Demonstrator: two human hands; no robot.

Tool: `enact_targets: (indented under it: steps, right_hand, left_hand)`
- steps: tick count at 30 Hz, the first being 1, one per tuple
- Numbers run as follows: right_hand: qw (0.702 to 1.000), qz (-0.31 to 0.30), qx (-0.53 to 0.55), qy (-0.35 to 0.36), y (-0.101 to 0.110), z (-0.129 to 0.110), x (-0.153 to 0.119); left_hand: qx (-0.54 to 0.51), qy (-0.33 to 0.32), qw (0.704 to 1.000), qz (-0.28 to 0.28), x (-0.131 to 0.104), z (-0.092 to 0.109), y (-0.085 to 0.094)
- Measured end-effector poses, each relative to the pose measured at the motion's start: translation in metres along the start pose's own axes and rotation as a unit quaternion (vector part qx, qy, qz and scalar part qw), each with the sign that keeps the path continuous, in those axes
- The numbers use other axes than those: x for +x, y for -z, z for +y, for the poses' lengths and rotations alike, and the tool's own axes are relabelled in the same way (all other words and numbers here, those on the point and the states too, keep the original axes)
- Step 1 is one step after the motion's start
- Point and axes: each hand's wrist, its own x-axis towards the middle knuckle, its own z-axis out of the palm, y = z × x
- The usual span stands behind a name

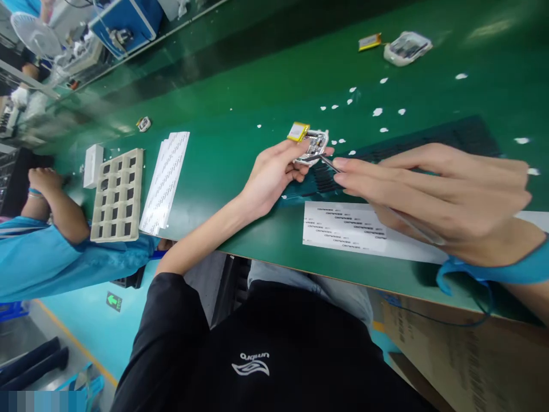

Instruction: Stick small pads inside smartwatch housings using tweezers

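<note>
My left hand (269, 176) is closed around a small white device housing (316, 145) with its circuit side facing up. A yellow-edged battery (298, 131) sticks out at the housing's upper left, above my fingers. From the right, my right hand (433, 189) pinches metal tweezers (329, 163), whose tips touch or nearly touch the housing's lower edge. Beneath and beside the hands lie a dark translucent sheet (454, 137) and a white label sheet (343, 226) with rows of small dark print. A blue band circles my right wrist.
Another battery (369, 42) and white housing (407, 48) lie at the upper right. White scraps (377, 112) dot the green table (223, 143). Leftward are label strips (165, 180), a compartment tray (118, 194), a white box (93, 166) and a co-worker's arms (64, 206).
</note>
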Motion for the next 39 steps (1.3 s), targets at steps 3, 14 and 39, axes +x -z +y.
enact_targets:
  steps: [3,14,39]
  right_hand:
    - [0.999,-0.045,0.009,0.013,0.000,0.003,-0.011]
    - [0.992,-0.107,-0.024,0.060,0.003,0.003,-0.037]
    - [0.978,-0.111,0.134,-0.118,0.013,-0.005,-0.015]
  left_hand:
    - [0.040,-0.037,0.997,0.047,-0.005,-0.003,0.000]
    - [0.095,-0.091,0.990,0.052,-0.023,0.003,-0.002]
    - [0.121,-0.097,0.985,0.074,-0.030,0.003,-0.010]
